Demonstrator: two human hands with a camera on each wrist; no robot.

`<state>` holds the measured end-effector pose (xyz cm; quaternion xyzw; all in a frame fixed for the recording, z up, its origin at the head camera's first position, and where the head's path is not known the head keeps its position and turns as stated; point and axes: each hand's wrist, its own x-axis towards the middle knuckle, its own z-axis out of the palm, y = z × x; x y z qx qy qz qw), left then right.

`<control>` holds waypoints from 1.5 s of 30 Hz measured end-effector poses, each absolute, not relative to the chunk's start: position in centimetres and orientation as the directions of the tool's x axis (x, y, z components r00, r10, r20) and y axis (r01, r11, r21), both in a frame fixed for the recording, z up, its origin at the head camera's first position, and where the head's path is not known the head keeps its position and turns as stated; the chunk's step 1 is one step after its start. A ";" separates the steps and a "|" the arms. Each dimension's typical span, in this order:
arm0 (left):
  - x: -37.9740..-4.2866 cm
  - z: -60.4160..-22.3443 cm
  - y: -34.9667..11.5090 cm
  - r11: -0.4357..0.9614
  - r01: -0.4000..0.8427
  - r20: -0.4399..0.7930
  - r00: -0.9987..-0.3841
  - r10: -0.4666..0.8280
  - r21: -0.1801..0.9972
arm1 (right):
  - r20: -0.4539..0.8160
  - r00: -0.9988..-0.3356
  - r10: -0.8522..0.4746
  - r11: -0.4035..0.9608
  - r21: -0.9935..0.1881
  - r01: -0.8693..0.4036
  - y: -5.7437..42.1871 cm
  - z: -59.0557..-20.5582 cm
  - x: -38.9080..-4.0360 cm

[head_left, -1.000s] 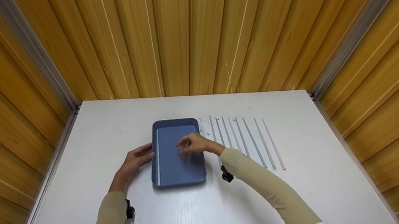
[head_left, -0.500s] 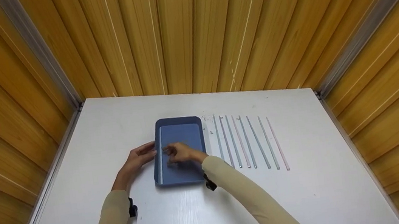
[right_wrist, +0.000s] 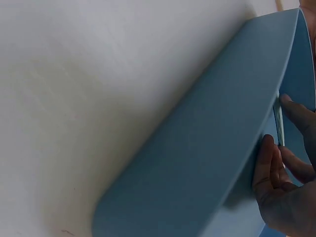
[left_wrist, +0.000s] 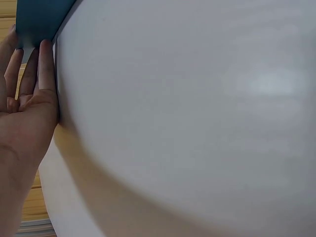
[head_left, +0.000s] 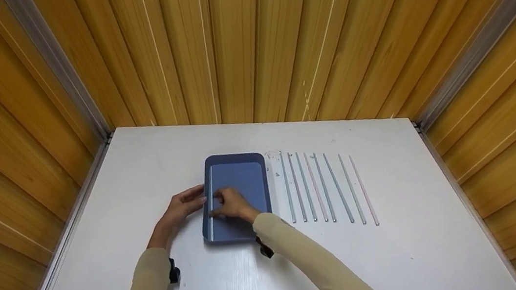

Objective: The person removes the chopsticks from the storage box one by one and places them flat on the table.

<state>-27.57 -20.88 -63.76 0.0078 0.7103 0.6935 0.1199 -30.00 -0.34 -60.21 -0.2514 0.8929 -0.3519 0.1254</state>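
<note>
In the head view, a blue rectangular tray lies on the white table. A pale chopstick lies lengthwise along its left inner wall; whether it is a single one cannot be told. My right hand reaches inside, thumb and fingers pinching this chopstick near its middle. The right wrist view shows the fingertips against the chopstick. My left hand rests straight fingers on the tray's outer left wall, also visible in the left wrist view with the tray.
Several slim blue and pink chopsticks lie spaced out in a row right of the tray. Small dark specks mark the table beside them. Wood-patterned walls and metal posts enclose the back and sides.
My right hand has moved left from the middle of the tray, down to the chopstick at the left wall, and has taken hold of it. The left hand stays at the tray's side.
</note>
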 end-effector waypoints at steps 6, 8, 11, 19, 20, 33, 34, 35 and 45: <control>-27.6 -63.7 -20.7 0.026 -0.179 -0.181 -0.968 0.176 0.984 | -0.057 -0.859 -0.509 0.652 -0.678 -0.341 -0.3 -59.9 -29.9; -27.6 -63.8 -20.8 0.020 -0.180 -0.181 -0.967 0.179 0.983 | -0.068 -0.858 -0.509 0.646 -0.689 -0.329 -0.3 -59.7 -29.8; -27.5 -63.8 -21.0 0.007 -0.166 -0.165 -0.968 0.189 0.986 | -0.088 -0.857 -0.507 0.640 -0.705 -0.306 -0.4 -59.5 -29.7; -27.5 -64.0 -21.2 -0.015 -0.140 -0.133 -0.966 0.221 0.990 | -0.170 -0.887 -0.429 0.712 -0.667 -0.217 -0.1 -59.0 -29.4; -27.5 -64.0 -21.2 -0.017 -0.144 -0.137 -0.966 0.218 0.989 | -0.170 -0.890 -0.423 0.717 -0.663 -0.214 0.0 -59.0 -29.3; -27.8 -64.2 -20.7 -0.021 -0.168 -0.160 -0.966 0.203 0.986 | 0.009 -0.911 -0.413 0.682 -0.660 -0.316 1.8 -60.4 -30.1; -27.8 -64.2 -20.6 -0.023 -0.169 -0.160 -0.965 0.208 0.985 | 0.022 -0.910 -0.415 0.677 -0.661 -0.325 2.0 -60.4 -30.2; -27.7 -64.2 -20.6 -0.024 -0.173 -0.164 -0.963 0.212 0.985 | 0.030 -0.908 -0.418 0.674 -0.660 -0.332 2.1 -60.4 -30.2; -27.5 -64.0 -20.9 -0.006 -0.174 -0.170 -0.969 0.178 0.985 | -0.049 -0.894 -0.446 0.644 -0.711 -0.283 3.0 -59.7 -30.4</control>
